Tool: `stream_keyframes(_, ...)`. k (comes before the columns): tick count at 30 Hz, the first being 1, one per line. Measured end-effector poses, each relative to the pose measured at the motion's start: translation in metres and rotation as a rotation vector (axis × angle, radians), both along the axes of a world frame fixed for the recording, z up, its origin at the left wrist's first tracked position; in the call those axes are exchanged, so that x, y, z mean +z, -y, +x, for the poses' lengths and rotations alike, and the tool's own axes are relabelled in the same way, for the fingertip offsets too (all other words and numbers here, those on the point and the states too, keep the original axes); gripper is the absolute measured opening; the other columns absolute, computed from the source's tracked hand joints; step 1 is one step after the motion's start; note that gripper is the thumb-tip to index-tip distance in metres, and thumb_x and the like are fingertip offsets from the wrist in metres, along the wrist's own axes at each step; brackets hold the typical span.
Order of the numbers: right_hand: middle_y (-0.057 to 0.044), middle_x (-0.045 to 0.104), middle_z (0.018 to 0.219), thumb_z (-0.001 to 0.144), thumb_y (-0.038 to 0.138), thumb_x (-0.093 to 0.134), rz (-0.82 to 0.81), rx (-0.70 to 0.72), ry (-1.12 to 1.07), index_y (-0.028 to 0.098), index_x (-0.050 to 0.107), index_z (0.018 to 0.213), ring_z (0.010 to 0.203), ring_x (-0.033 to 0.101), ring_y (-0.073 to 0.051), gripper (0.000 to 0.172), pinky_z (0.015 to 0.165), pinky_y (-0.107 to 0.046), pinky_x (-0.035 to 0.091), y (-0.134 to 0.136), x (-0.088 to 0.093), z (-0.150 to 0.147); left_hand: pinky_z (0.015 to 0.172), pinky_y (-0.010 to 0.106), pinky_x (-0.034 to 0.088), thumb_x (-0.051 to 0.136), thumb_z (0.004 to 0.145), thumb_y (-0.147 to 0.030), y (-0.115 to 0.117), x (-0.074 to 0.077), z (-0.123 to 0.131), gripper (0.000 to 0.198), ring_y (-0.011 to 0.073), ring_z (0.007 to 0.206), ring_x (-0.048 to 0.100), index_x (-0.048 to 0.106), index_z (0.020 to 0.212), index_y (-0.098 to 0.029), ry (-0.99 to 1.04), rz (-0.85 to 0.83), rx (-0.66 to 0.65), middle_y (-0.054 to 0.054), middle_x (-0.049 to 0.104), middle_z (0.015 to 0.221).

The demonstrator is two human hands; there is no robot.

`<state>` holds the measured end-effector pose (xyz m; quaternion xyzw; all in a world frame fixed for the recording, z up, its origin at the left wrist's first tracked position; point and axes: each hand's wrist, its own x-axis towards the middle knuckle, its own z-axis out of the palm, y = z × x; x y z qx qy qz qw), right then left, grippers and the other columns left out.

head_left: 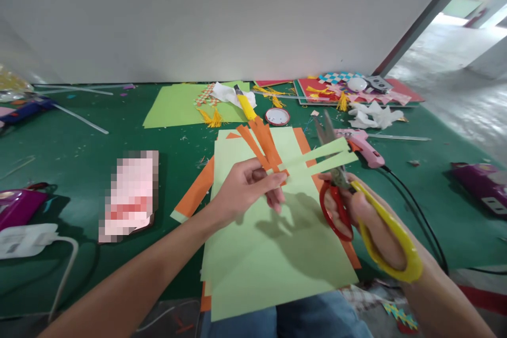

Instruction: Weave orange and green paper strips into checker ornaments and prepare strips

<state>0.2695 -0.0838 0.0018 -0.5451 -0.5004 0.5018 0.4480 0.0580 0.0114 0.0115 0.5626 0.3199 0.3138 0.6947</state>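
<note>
My left hand pinches a small bundle of woven paper strips between thumb and fingers. Orange strips fan out from it towards the back, and pale green strips stick out to the right. In my right hand is a pair of scissors with one red and one yellow handle. Their blades are parted, point away from me and lie around the green strip ends. Below both hands lies a stack of light green paper sheets, with orange sheets showing at its edges.
A pink glue gun with a black cable lies right of the stack. Behind are a yellow cutter, a round lid, crumpled tissue and red sheets. At left are a pixelated pink object and a white plug.
</note>
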Motion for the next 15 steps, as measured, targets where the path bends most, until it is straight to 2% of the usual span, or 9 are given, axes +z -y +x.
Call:
stream_keyframes(3, 0.001, 0.046, 0.076, 0.088, 0.062, 0.039, -0.043, -0.023, -0.195, 0.022, 0.045, 0.122, 0.051, 0.038, -0.011, 0.053, 0.046, -0.027, 0.035, -0.001, -0.001, 0.004, 0.05, 0.02, 0.045, 0.066, 0.082, -0.035, -0.001, -0.002, 0.0, 0.023, 0.0075, 0.046, 0.056, 0.058, 0.073, -0.016, -0.056, 0.058, 0.036, -0.004, 0.06, 0.056)
stream_keyframes(5, 0.001, 0.048, 0.075, 0.089, 0.059, 0.04, -0.046, -0.052, -0.233, 0.023, 0.046, 0.121, 0.051, 0.04, -0.011, 0.048, 0.047, -0.028, 0.036, -0.001, 0.0, 0.007, 0.05, 0.02, 0.041, 0.066, 0.082, -0.036, -0.002, -0.004, -0.001, 0.028, 0.0065, 0.048, 0.051, 0.055, 0.067, -0.016, -0.077, 0.103, 0.049, -0.006, 0.052, 0.053)
stream_keyframes(10, -0.001, 0.056, 0.085, 0.089, 0.049, 0.047, -0.009, -0.123, -0.225, 0.027, 0.052, 0.119, 0.053, 0.047, -0.011, 0.037, 0.047, -0.027, 0.04, -0.001, -0.003, 0.013, 0.057, 0.022, 0.04, 0.063, 0.084, -0.038, -0.003, -0.004, -0.003, 0.035, 0.0062, 0.05, 0.046, 0.051, 0.06, -0.016, -0.129, 0.154, -0.037, -0.006, 0.047, 0.052)
stream_keyframes(13, -0.002, 0.061, 0.092, 0.086, 0.044, 0.056, 0.06, -0.137, -0.147, 0.029, 0.055, 0.117, 0.069, 0.056, -0.015, 0.035, 0.055, -0.027, 0.045, -0.008, -0.004, 0.012, 0.058, 0.023, 0.039, 0.062, 0.084, -0.04, -0.002, -0.001, -0.003, 0.04, 0.0069, 0.05, 0.047, 0.045, 0.057, -0.016, -0.172, 0.131, -0.117, -0.005, 0.048, 0.051)
stream_keyframes(15, -0.001, 0.063, 0.094, 0.083, 0.037, 0.062, 0.096, -0.144, -0.093, 0.03, 0.058, 0.112, 0.074, 0.057, -0.015, 0.029, 0.057, -0.025, 0.045, -0.014, -0.001, 0.008, 0.055, 0.023, 0.037, 0.063, 0.083, -0.041, -0.001, 0.0, -0.003, 0.044, 0.0071, 0.049, 0.047, 0.039, 0.055, -0.017, -0.196, 0.109, -0.179, -0.005, 0.047, 0.049)
